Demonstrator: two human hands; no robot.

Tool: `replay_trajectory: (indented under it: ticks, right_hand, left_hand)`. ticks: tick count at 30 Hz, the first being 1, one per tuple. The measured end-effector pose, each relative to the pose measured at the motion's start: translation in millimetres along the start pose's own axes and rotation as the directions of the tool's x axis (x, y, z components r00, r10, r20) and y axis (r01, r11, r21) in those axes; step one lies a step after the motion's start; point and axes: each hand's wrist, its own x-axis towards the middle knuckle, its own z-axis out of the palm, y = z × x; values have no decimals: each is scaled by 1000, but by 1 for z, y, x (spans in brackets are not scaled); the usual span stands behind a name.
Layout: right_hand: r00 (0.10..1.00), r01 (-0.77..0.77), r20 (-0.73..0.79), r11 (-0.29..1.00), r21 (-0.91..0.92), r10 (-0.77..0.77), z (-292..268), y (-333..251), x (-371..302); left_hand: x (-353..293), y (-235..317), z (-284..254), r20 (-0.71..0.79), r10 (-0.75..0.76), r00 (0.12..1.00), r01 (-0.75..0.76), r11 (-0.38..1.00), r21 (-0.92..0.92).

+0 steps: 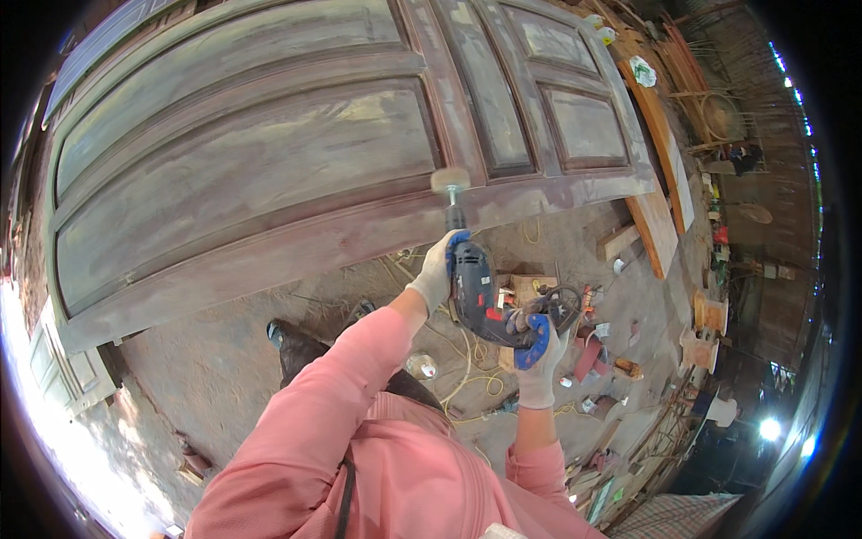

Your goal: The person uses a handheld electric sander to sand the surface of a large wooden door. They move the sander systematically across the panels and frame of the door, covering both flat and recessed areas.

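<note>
Both my hands, in white gloves with blue palms, hold a dark electric drill (472,286). My left hand (435,271) is closed round its front part, just behind the chuck. At the rear handle, my right hand (539,359) is wrapped round the grip, with the cord looping beside it. A round, pale wheel (449,180), slightly blurred, is fitted to the drill's tip. It lies over the near edge of a large panelled wooden door (260,166), by a panel corner; I cannot tell whether it touches. The door's brown surface has greyish, pale patches.
Yellow cord (485,384) coils across the dirt floor beneath the drill. Tools and scraps lie to the right, with a red-brown piece (588,357) among them. Wooden boards (654,229) lean at the door's right end. Another panelled piece (72,368) stands at lower left.
</note>
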Motion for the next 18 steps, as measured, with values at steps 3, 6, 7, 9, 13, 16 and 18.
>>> replay_trajectory:
  ticks: [3,6,7,9,13,16,18]
  right_hand:
    - [994,-110,-11,994,-16,110,-6,0,8]
    - [993,-74,-89,997,12,75,2,9,15]
    - [996,-72,-46,997,22,72,5,10,16]
    - [996,-76,41,996,42,75,9,11,12]
    - [986,-94,139,995,-18,96,29,19,-12]
    - [984,-129,123,991,-31,132,51,29,-41]
    - [982,-133,136,991,-3,133,77,33,-63]
  left_hand:
    - [-15,7,0,32,-35,999,36,998,-55]
    - [-12,20,3,-26,-30,999,30,1000,-11]
    - [-11,22,2,-35,-7,999,7,1000,-12]
    - [-16,23,-5,-60,38,997,-40,999,-19]
    - [-52,35,-26,-38,72,997,-77,987,-141]
    - [-92,49,-48,-53,87,995,-92,991,-94]
    - [-129,60,-53,-62,156,986,-162,980,-113]
